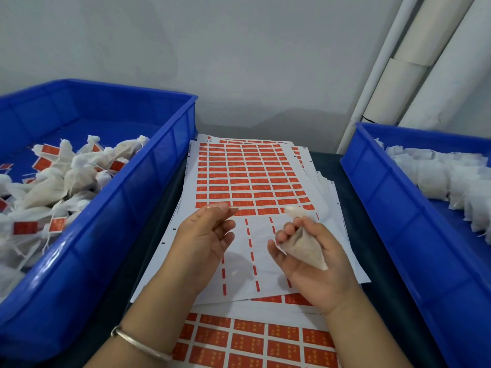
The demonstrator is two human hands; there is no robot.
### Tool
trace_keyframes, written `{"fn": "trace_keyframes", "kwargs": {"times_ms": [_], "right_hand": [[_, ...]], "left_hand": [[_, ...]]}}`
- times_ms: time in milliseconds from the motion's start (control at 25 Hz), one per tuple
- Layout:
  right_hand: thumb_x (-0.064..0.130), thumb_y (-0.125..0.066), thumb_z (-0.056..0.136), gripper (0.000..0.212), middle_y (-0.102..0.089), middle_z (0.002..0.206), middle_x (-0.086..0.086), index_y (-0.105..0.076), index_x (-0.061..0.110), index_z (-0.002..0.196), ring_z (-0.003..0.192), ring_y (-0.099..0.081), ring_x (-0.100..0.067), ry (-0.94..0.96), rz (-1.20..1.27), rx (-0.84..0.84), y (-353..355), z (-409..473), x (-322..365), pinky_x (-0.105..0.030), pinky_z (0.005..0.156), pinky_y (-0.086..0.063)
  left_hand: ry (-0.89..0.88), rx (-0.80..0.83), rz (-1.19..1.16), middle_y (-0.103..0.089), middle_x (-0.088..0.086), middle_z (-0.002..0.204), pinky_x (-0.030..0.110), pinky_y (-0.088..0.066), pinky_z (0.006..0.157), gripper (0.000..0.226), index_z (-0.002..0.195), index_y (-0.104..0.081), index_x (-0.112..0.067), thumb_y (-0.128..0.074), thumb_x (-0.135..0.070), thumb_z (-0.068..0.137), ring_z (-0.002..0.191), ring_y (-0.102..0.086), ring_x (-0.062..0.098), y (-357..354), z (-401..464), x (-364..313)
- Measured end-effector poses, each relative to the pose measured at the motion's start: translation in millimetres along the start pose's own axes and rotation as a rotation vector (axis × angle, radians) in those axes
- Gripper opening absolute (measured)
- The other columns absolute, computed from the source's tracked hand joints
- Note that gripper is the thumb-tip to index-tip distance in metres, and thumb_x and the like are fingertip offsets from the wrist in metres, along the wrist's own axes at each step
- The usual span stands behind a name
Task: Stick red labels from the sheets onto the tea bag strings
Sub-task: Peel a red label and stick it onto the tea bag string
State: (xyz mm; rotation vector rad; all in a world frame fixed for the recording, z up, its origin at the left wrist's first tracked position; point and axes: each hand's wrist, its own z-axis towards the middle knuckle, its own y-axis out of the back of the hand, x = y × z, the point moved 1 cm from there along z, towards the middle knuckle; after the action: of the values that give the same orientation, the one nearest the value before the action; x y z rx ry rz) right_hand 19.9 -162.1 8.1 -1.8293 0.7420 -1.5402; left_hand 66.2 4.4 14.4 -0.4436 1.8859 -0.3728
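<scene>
A sheet of red labels (249,176) lies on the table between two blue crates; its near rows are peeled bare. My right hand (310,261) grips a white tea bag (305,248) above the bare part of the sheet. My left hand (204,237) hovers palm-up just left of it, thumb and forefinger meeting near the lowest row of labels; whether they pinch a string or label I cannot tell.
The left blue crate (148,197) holds tea bags with red labels stuck on. The right blue crate (393,197) holds plain white tea bags. More label sheets (255,341) lie under and in front of the top sheet. White pipes (414,62) stand at the back right.
</scene>
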Motion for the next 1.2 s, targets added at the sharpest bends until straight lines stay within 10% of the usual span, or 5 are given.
{"fn": "trace_keyframes", "kwargs": {"times_ms": [200,360,480,720,1200], "right_hand": [[0.021,-0.081,0.067,0.032,-0.069,0.106,-0.008,-0.073,0.014,0.097,0.074,-0.065,-0.017,0.085,0.147,-0.118,10,5,7,-0.032,0.068,-0.055],[0.023,-0.069,0.080,0.025,-0.069,0.102,0.017,-0.071,0.040,0.098,0.094,-0.062,-0.013,0.099,-0.704,-0.226,8,1,3,-0.022,0.070,-0.052],[0.032,-0.064,0.086,0.019,-0.067,0.085,0.019,-0.069,0.051,0.086,0.084,-0.062,-0.002,0.105,-1.135,-0.154,-1,-2,-7,-0.013,0.057,-0.052],[0.019,-0.061,0.089,0.022,-0.068,0.085,0.012,-0.068,0.040,0.090,0.085,-0.065,-0.006,0.070,-1.204,0.102,-9,-6,-15,-0.016,0.070,-0.055],[0.012,-0.072,0.074,0.038,-0.060,0.083,0.020,-0.053,0.042,0.085,0.076,-0.061,-0.003,0.380,-1.257,-0.169,-9,-4,-23,-0.017,0.056,-0.053]], "left_hand": [[-0.344,0.115,0.780,-0.066,-0.025,0.075,0.006,-0.046,0.053,0.017,0.067,-0.070,-0.033,-0.068,-0.025,0.083,0.076,-0.061,-0.005,-8,-12,9],[-0.558,0.341,1.106,-0.056,-0.038,0.090,0.003,-0.041,0.066,0.019,0.070,-0.060,-0.052,-0.066,-0.038,0.081,0.097,-0.046,-0.018,-12,-23,13],[-0.610,0.356,1.090,-0.048,-0.037,0.107,0.005,-0.034,0.078,0.019,0.074,-0.062,-0.053,-0.066,-0.036,0.081,0.110,-0.040,-0.012,-12,-23,11],[-0.536,0.428,0.847,-0.062,-0.024,0.092,0.012,-0.050,0.072,0.019,0.078,-0.070,-0.040,-0.063,-0.023,0.085,0.094,-0.057,-0.003,-12,-23,9],[-0.326,0.177,0.815,-0.058,-0.005,0.069,0.012,-0.043,0.051,0.016,0.081,-0.055,-0.024,-0.048,-0.026,0.096,0.059,-0.054,0.008,-16,-16,19]]}}
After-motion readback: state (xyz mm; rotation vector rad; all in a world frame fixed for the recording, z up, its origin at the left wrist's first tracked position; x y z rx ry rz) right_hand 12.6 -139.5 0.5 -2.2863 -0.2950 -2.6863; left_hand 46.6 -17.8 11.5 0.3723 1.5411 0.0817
